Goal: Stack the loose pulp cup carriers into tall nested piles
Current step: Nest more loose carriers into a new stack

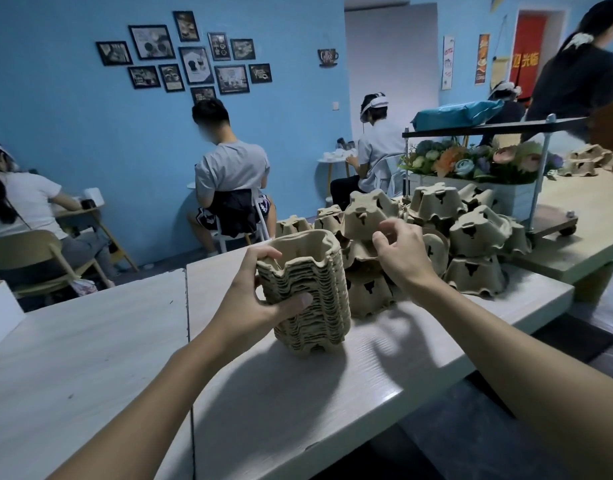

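Upright on the pale surface (298, 393), the nested pile of pulp carriers (308, 296) is clamped in the left hand (263, 299). Beside it, the right hand (402, 251), fingers half-curled and empty, reaches the loose carrier heap (471, 237) toward the far edge.

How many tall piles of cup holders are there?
1. The nested pile stands on the table, gripped by the left hand. The loose carriers behind it might hide more.
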The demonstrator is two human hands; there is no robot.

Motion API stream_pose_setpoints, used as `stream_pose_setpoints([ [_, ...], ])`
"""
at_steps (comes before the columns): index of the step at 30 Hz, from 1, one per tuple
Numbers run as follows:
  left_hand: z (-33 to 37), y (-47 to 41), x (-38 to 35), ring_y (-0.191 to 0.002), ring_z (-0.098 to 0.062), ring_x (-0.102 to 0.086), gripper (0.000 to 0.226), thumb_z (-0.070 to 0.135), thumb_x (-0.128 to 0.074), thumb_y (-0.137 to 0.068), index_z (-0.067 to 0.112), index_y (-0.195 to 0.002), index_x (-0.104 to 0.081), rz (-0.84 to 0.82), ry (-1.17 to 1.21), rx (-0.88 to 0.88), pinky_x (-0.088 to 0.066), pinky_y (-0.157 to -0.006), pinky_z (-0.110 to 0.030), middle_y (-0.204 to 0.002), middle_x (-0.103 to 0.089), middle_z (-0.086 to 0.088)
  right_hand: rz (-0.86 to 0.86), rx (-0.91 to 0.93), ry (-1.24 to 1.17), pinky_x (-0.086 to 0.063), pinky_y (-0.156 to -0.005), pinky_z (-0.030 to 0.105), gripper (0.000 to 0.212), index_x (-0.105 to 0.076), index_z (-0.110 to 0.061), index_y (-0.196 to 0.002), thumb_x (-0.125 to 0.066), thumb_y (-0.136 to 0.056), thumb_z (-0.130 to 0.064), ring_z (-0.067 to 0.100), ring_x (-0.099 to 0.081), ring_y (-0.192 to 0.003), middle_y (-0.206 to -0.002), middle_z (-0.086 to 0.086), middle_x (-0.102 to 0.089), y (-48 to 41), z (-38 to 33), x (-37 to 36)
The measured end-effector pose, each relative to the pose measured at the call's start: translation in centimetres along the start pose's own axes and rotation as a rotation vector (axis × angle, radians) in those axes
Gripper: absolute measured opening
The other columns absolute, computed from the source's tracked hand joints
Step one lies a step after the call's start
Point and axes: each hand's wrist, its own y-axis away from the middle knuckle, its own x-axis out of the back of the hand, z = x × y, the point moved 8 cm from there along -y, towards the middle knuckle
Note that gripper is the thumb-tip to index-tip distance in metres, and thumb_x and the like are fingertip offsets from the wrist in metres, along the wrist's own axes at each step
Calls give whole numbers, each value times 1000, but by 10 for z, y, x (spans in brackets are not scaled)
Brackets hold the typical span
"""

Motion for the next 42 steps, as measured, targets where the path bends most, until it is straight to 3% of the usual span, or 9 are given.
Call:
stream_pose_setpoints([
  [4,1,1,1,-101,-17,-59,61,21,-88,-71,31,-116,-49,-7,9,4,-54,-70,-23,-104,-61,-3,-30,3,24,-34,-97,26,33,-55,-10,-128,-51,-98,-22,19,-48,-110,-132,13,-47,-5,3,-6],
  [11,2,4,-2,-95,-7,-61,70,34,-85,-63,32,-121,-47,-9,77,4,-54,-70,-20,-102,-61,-3,-11,-21,-3,-44,-105,42,37,-61,-7,-127,-53,-94,-22,25,-57,-117,-125,12,-63,-10,9,-6],
  [17,4,8,-9,-88,3,-66,78,16,-85,-69,31,-130,-39,-46,160,3,-55,-67,-18,-105,-62,-3,23,-25,-66,-45,-105,40,37,-61,-6,-128,-56,-94,-20,21,-58,-115,-125,11,-63,-7,9,-2],
  [22,0,6,-11,-92,-4,-69,84,8,-86,-66,25,-131,-34,-68,216,-28,-58,-71,-26,-109,-63,-4,128,23,-106,-53,-90,38,27,-68,-9,-115,-64,-91,-21,19,-66,-95,-101,6,-70,-4,-2,-1],
  [28,-11,1,-9,-88,-6,-70,80,3,-86,-64,25,-123,-37,-38,262,-33,-57,-65,-23,-112,-61,-5,146,21,-120,-52,-70,18,10,-70,-10,-96,-71,-87,-12,8,-63,-74,-82,-1,-67,-6,-9,-15],
  [31,-13,-3,-7,-89,-5,-69,79,-2,-86,-64,23,-121,-37,-32,255,-55,-56,-64,-21,-118,-59,-4,163,23,-118,-54,-69,27,7,-67,-14,-87,-72,-85,-10,15,-64,-74,-77,-2,-67,-10,-9,-21],
  [35,-18,-7,-2,-84,1,-69,77,-14,-82,-67,19,-119,-36,-47,270,-49,-55,-60,-19,-98,-67,22,174,50,-130,-59,-74,41,11,-66,-16,-81,-70,-84,-7,20,-67,-77,-81,2,-67,-16,-18,-24],
  [38,-26,-11,8,-81,3,-69,77,-17,-80,-67,13,-121,-33,-38,269,-63,-54,-60,-18,-91,-67,28,216,139,-142,-58,-74,51,18,-63,-31,-77,-69,-77,-14,28,-68,-82,-87,7,-67,-16,-33,-21],
  [42,-28,-15,19,-86,7,-68,87,-18,-79,-67,16,-130,-30,-46,264,-62,-53,-64,-13,-95,-68,29,210,304,-158,-59,-66,50,32,-59,-25,-101,-65,-82,0,24,-69,-78,-92,1,-67,-7,-71,-19],
])
